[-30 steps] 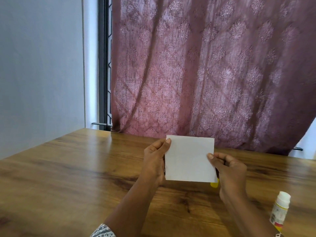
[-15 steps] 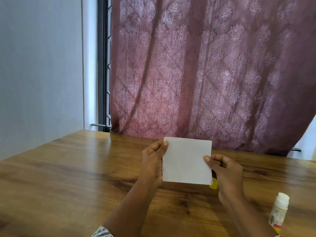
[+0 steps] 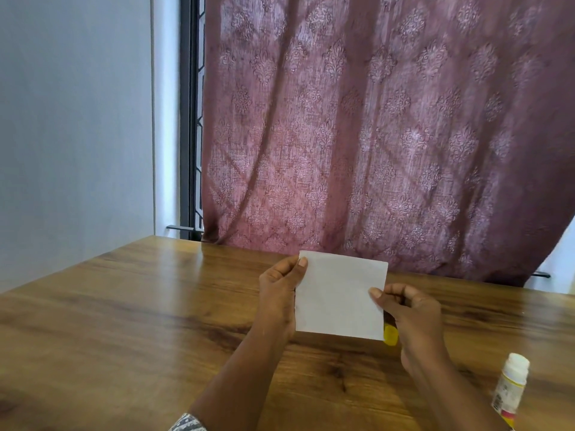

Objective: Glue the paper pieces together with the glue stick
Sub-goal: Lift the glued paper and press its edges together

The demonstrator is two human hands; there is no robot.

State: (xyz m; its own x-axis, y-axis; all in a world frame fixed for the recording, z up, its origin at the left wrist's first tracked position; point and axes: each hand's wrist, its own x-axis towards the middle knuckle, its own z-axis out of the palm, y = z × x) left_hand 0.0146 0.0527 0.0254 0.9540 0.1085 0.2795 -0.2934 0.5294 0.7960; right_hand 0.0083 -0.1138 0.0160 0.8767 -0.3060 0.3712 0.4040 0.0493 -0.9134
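I hold the white paper [image 3: 339, 295] above the table [image 3: 124, 321] — left hand [image 3: 278, 290] and right hand [image 3: 410, 312] pinching opposite edges — glue stick [image 3: 510, 390] upright nearby.

paper [image 3: 340, 295] held above the table [image 3: 124, 321] between both hands, glue stick [image 3: 510, 390] standing far right.

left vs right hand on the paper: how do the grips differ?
Left hand grips the paper by its left edge, thumb near the top corner; right hand pinches the right edge lower, midway. Left thumb points up; right thumb points left. Both hold the paper upright over the table.
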